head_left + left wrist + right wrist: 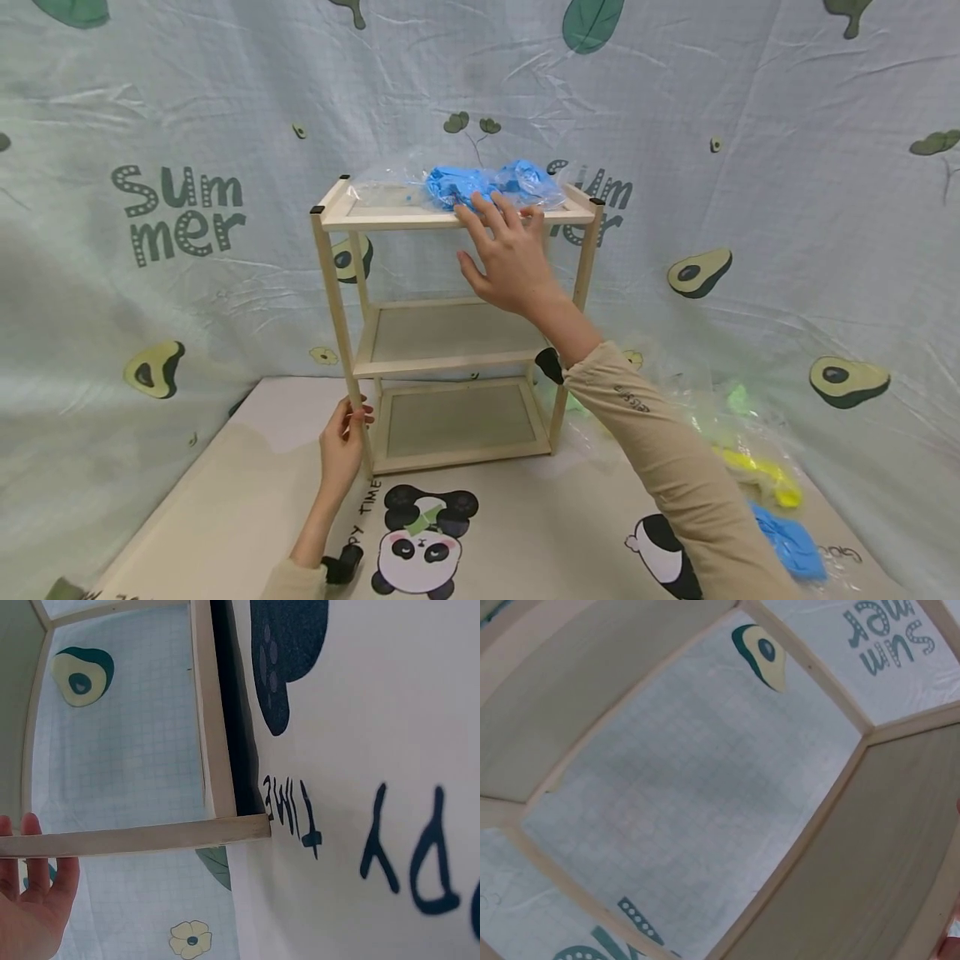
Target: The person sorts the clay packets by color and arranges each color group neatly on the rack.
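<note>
Now gripping the front-left post of the three-tier wooden shelf, mid-frame, with the left hand, likely for steadiness; holding the right hand splayed, unclenched, at bagged blue plastic, upper centre!

"summer" print twice on hanging cloth, "PY TIME" on tabletop, sleeve lettering unclear

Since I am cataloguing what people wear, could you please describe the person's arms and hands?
The left hand and the right hand wear no gloves. The left sleeve, partly in view, and the right sleeve are tan; dark lettering marks the right one near its cuff. A small black item shows at each wrist.
</note>
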Demonstrator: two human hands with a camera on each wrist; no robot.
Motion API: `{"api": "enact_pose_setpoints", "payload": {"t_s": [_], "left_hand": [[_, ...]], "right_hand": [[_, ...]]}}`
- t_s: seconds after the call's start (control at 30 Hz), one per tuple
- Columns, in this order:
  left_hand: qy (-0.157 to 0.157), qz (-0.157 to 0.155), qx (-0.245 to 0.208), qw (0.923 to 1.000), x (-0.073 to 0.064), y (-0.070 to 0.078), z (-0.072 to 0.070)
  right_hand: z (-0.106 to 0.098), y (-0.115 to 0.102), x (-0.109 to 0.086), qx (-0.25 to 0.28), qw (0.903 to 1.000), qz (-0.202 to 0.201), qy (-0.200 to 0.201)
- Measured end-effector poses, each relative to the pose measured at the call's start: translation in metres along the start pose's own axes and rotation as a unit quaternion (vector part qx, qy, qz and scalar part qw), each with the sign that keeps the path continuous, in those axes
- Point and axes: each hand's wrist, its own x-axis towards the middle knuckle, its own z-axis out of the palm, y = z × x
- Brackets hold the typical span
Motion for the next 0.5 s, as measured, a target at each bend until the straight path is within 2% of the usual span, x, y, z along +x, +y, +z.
{"api": "enact_pose_setpoints", "payload": {"t_s": [0.2,0.5], "left_hand": [[0.000,-0.007,0.006,1.0000,-0.0003,-0.0001,-0.0001],[0.007,0.005,0.011,0.9999,-0.0009,-0.0006,0.0010]], "right_hand": [[0.0030,0.0012,-0.0006,0.016,0.9999,0.000,0.000],[0.0005,0.0049,-0.0064,0.043,0.9989,-0.017,0.000]]}}
